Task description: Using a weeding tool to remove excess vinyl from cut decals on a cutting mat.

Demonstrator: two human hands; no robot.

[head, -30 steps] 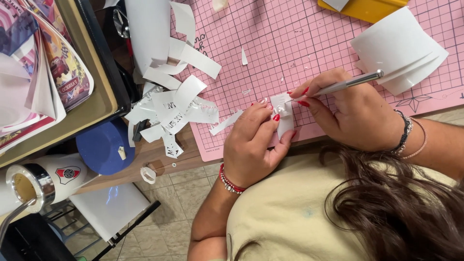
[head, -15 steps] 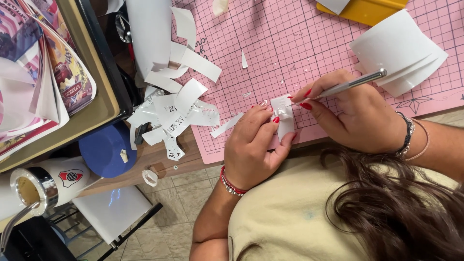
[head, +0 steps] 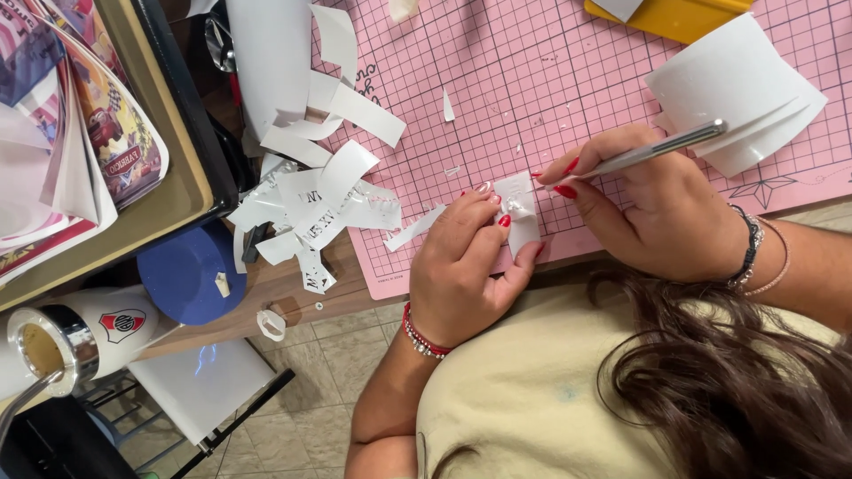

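My left hand (head: pixel 466 266) pinches a small white paper piece (head: pixel 519 213) at the near edge of a pink gridded cutting mat (head: pixel 532 80). My right hand (head: pixel 661 208) grips a slim silver craft tool (head: pixel 666 149) like a pen, its tip touching the top of that paper piece. Red nails and a red bead bracelet show on the left hand, dark and thin bracelets on the right wrist.
A heap of white paper offcuts (head: pixel 315 200) lies left of the mat. Curled white sheets (head: pixel 737 89) sit at the mat's right, a yellow object (head: pixel 674 16) at the top. A blue cap (head: pixel 186 275), a white cup (head: pixel 80 337) and a tray of printed papers (head: pixel 80 133) lie left.
The hands stay in the same place on the paper piece; the tool tip shifts only slightly. The view has drifted a little.
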